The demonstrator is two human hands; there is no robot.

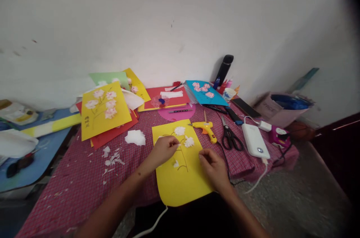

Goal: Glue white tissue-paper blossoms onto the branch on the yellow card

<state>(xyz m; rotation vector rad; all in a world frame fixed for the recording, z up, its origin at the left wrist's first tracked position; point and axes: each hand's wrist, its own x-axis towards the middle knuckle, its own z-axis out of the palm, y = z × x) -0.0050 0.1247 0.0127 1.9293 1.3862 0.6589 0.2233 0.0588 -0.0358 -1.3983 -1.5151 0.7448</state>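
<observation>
Head view: the left hand (pixel 165 148) rests on the yellow sheet (pixel 180 187) at the table's near edge, fingers pinched together just beside a tissue flower (pixel 189 141). The right hand (pixel 213 165) lies curled on the sheet's right edge; I cannot tell its grip. The flower looks light, soft and easily crushed, so it is best nipped at its rim.

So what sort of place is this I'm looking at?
Most likely a home craft corner against a plain wall. Coloured card sheets with paper flowers lie on a checked cloth, and a yellow glue gun and scissors sit beside the yellow sheet that the left hand and right hand rest on.
</observation>
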